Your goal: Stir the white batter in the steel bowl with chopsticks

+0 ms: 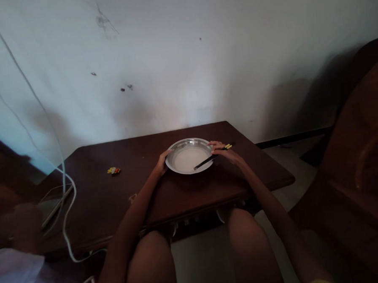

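A round steel plate (176, 149) holding pale rice sits on a dark wooden table (122, 195) in front of me. My left hand (162, 162) rests against the plate's left rim, fingers curled on the edge. My right hand (223, 150) is at the right rim, closed on a pair of dark chopsticks (209, 159) with yellow ends. Their tips reach down into the rice near the plate's lower right.
A small red and yellow object (113, 170) lies on the table to the left. A white cable (65, 198) and a flat device (54, 203) sit at the table's left edge. A brown chair (361, 170) stands on the right, a wall behind.
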Motion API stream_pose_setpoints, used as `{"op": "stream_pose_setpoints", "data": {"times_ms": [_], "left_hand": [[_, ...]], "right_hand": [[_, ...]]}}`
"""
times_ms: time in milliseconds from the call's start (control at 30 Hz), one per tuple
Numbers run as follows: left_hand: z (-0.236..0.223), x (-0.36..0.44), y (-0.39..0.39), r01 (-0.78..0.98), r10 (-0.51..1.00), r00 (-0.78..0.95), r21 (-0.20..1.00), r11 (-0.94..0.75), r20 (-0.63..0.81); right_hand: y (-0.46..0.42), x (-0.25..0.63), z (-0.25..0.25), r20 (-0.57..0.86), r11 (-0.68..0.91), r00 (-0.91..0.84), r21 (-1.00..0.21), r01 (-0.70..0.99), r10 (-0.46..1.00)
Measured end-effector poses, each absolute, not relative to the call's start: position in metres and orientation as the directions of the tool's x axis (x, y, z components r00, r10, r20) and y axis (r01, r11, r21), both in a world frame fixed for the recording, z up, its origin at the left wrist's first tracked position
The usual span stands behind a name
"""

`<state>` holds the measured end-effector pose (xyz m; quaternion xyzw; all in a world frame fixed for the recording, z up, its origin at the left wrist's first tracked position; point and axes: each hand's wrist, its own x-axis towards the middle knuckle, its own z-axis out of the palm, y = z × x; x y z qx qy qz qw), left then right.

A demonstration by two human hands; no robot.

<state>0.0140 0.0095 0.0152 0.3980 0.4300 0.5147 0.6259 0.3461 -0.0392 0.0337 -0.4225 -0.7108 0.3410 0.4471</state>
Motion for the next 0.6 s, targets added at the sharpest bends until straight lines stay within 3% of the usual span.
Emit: {"op": "stream_pose_setpoints", "data": {"times_ms": [100, 200, 300, 500, 600], "left_hand": [[0.016, 0.015, 0.008, -0.312, 0.987, 0.113, 0.938, 0.148, -0.118], [0.015, 0.014, 0.009, -0.305, 0.985, 0.113, 0.939, 0.158, -0.130], [0.015, 0.013, 0.010, -0.300, 0.984, 0.108, 0.939, 0.168, -0.141], [0.016, 0.015, 0.008, -0.322, 0.985, 0.097, 0.932, 0.167, -0.143], [0.016, 0.016, 0.008, -0.315, 0.985, 0.091, 0.934, 0.166, -0.145]], "right_hand": [[-0.039, 0.331, 0.025, 0.352, 0.426, -0.252, -0.828, 0.365, 0.901], [-0.034, 0.328, 0.022, 0.388, 0.392, -0.102, -0.810, 0.435, 0.916], [-0.033, 0.339, 0.028, 0.421, 0.392, -0.019, -0.827, 0.403, 0.907], [-0.040, 0.339, 0.028, 0.315, 0.383, -0.244, -0.868, 0.316, 0.917], [-0.038, 0.327, 0.019, 0.343, 0.397, -0.202, -0.830, 0.392, 0.917]]}}
